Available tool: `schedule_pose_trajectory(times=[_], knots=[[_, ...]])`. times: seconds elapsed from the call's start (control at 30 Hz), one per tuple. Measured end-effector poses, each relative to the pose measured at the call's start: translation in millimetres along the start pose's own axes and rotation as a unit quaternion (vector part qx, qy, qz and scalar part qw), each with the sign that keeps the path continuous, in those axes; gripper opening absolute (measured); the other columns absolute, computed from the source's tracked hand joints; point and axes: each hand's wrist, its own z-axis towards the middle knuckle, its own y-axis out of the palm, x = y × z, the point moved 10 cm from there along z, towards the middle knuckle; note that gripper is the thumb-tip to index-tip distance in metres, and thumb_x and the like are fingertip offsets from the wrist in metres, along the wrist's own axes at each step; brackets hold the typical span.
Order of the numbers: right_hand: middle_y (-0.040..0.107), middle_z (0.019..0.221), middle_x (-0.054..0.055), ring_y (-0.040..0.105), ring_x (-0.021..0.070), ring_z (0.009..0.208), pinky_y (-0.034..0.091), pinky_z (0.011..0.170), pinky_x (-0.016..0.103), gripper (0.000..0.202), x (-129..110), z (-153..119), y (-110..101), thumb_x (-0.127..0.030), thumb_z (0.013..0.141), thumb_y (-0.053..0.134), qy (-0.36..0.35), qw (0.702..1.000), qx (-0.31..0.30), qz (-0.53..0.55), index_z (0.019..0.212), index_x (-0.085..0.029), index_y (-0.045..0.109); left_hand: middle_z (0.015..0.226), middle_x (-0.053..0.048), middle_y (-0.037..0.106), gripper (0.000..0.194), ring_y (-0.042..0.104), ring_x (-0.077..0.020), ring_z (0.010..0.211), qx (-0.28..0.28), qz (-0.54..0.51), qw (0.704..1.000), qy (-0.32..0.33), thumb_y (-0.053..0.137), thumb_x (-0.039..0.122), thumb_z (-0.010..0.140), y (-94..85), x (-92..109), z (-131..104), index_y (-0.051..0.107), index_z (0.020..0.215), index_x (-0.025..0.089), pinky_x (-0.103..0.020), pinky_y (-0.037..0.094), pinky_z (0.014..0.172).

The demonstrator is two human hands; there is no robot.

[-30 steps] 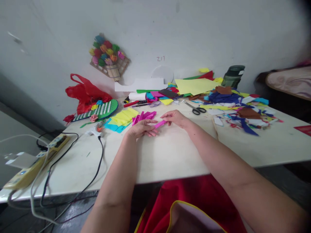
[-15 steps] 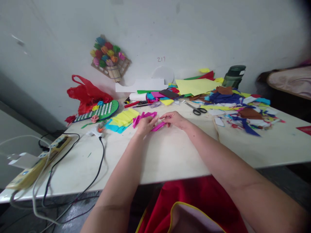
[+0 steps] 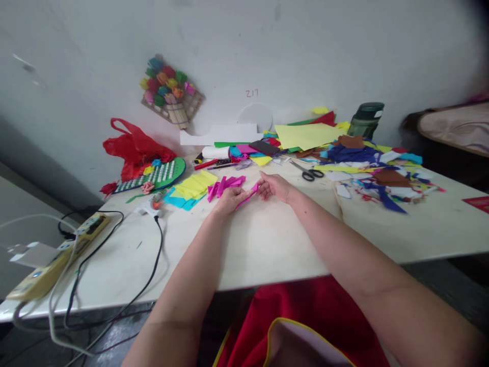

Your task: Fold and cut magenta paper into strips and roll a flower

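Note:
A narrow magenta paper strip (image 3: 248, 196) slants between my two hands, just above the white table (image 3: 267, 250). My left hand (image 3: 229, 199) is closed on its lower left part, thumb along the strip. At the strip's upper right end, my right hand (image 3: 273, 188) has its thumb and forefinger together at the tip, the other fingers curled loosely. More folded magenta pieces (image 3: 231, 182) lie just behind my left hand. To their left, yellow paper pieces (image 3: 194, 184) rest on blue paper (image 3: 183, 203).
Black-handled scissors (image 3: 312, 175) lie behind my right hand. Mixed paper scraps (image 3: 355, 153) and a green bottle (image 3: 365, 120) stand at the back right. At the left are a glue gun (image 3: 151, 205), its black cable, a power strip (image 3: 61, 260) and a red bag (image 3: 133, 148).
The magenta strip has been raised and tilted up at its right end. My left hand has closed around it, and my right fingers have turned, showing their undersides more.

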Motion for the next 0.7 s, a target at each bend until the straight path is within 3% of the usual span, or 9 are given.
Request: schedule_pose_trajectory(times=[0.23, 0.43, 0.7], knots=[[0.066, 0.054, 0.009, 0.054, 0.0134, 0.035, 0.040, 0.033, 0.022, 0.042, 8, -1, 4, -0.056, 0.073, 0.061, 0.026, 0.999, -0.004, -0.048, 0.072, -0.014, 0.055, 0.048, 0.005, 0.035, 0.045, 0.029, -0.0048, 0.045, 0.003, -0.007, 1.000, 0.003, 0.066, 0.055, 0.064, -0.8, -1, 1, 0.051, 0.055, 0.014, -0.021, 0.022, 0.045], [0.063, 0.048, 0.006, 0.049, 0.0098, 0.031, 0.035, 0.029, 0.019, 0.033, 7, -4, 6, -0.041, 0.070, 0.071, 0.038, 0.996, 0.015, -0.085, 0.063, -0.013, 0.055, 0.050, 0.003, 0.043, 0.038, 0.032, -0.0060, 0.046, 0.022, 0.027, 0.999, 0.027, 0.070, 0.049, 0.062, -2.0, 3, 2, 0.057, 0.059, 0.014, -0.022, 0.024, 0.044], [0.059, 0.042, 0.002, 0.045, 0.0073, 0.028, 0.031, 0.029, 0.018, 0.028, 2, -1, 2, -0.031, 0.070, 0.071, -0.007, 0.994, 0.027, -0.105, 0.058, -0.014, 0.053, 0.049, 0.003, 0.041, 0.037, 0.031, -0.0062, 0.047, 0.024, 0.019, 0.998, 0.052, 0.071, 0.047, 0.062, -0.2, 11, 0, 0.055, 0.057, 0.014, -0.022, 0.022, 0.044]])
